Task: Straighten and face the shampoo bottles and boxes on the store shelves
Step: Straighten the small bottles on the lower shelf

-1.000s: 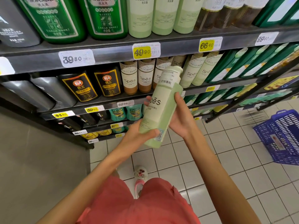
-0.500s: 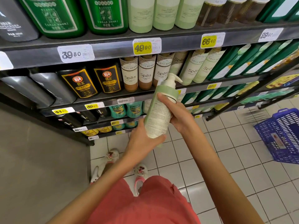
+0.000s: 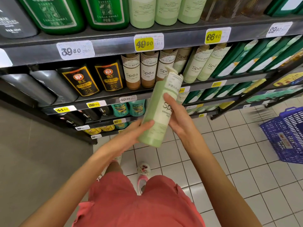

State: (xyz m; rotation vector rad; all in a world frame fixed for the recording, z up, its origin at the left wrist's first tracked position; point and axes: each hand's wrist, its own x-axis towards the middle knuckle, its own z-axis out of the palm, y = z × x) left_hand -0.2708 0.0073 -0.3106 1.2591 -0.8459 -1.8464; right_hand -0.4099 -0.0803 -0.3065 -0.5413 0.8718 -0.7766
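Slantwise, green bottle (image 3: pixel 154 110), pump up-right toward shelves (image 3: pixel 114 46), base down-left.

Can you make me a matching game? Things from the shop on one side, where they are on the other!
Things:
1 pump bottle
2 blue basket
3 black bottles
4 yellow 49.90 tag

Places:
A on the floor
B on a shelf edge
C in left hand and right hand
D standing on a shelf

Pairs: 1-C, 2-A, 3-D, 4-B
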